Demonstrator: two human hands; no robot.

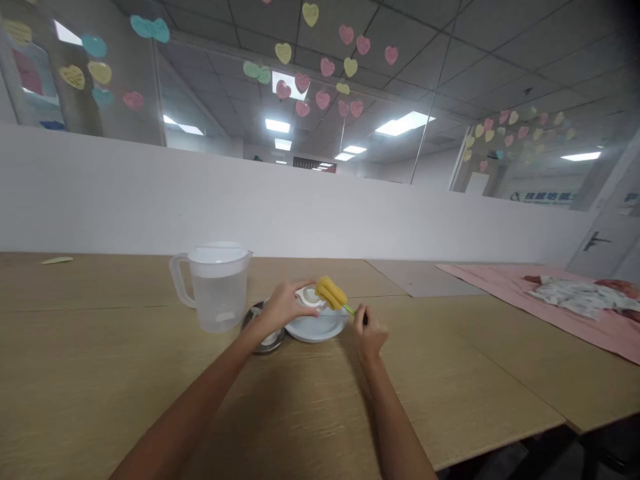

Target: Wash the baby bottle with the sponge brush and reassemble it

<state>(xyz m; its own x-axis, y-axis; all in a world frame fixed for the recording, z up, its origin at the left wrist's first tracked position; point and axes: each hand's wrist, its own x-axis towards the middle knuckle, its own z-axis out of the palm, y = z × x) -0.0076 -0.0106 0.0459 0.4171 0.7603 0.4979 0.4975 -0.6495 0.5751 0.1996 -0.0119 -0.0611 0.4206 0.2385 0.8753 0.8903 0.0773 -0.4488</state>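
Note:
My left hand (286,305) is closed on a small white round piece (306,297) with a ring-like rim, perhaps a lid; its exact kind I cannot make out. In my right hand (370,333) is the thin green and dark handle of a sponge brush (331,293). The brush's yellow sponge head is up against or just beside the white piece; I cannot tell if they touch. Both are above a white bowl (316,330) on the table. Partly behind my left wrist lies a round metal dish (270,343) with small pale things in it.
A clear plastic jug (220,293) with water and a white lid stands left of the dish. A pink cloth (500,287) with a patterned garment (575,297) on it covers the table's right side. A white wall (310,213) rises behind the wooden table (125,373).

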